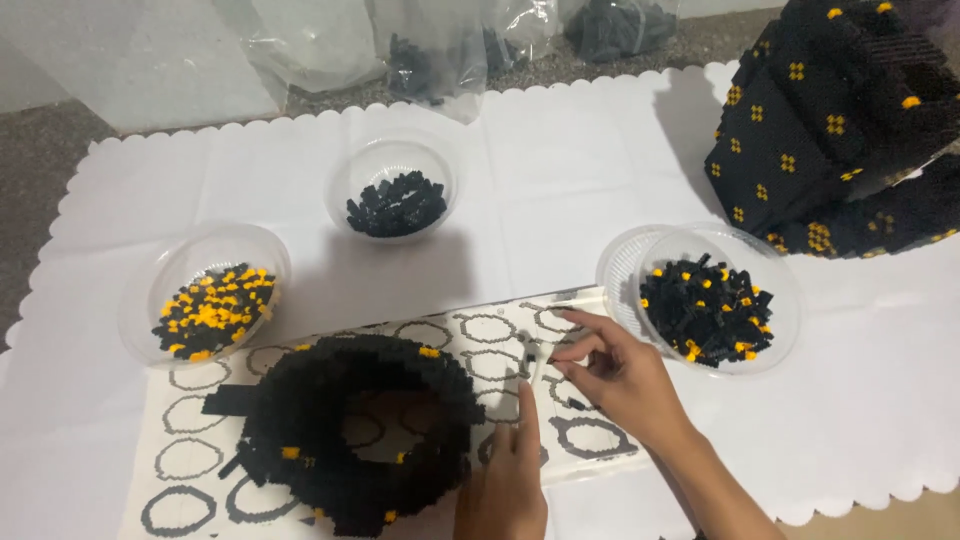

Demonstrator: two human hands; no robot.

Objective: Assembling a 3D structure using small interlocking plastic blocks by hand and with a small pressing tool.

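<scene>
Right hand (620, 375) pinches a small white tool (538, 368) just right of the black brick ring (360, 430). Left hand (505, 480) rests flat, released, against the ring. Ring walls are partly built; three bowls (720, 300) of bricks remain.

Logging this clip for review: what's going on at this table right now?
A person is working with tiny building bricks. The right hand pinches a small white tool over the printed ring sheet; the left hand rests beside the black ring-shaped brick build. Three clear bowls of black and yellow bricks stand around it.
</scene>
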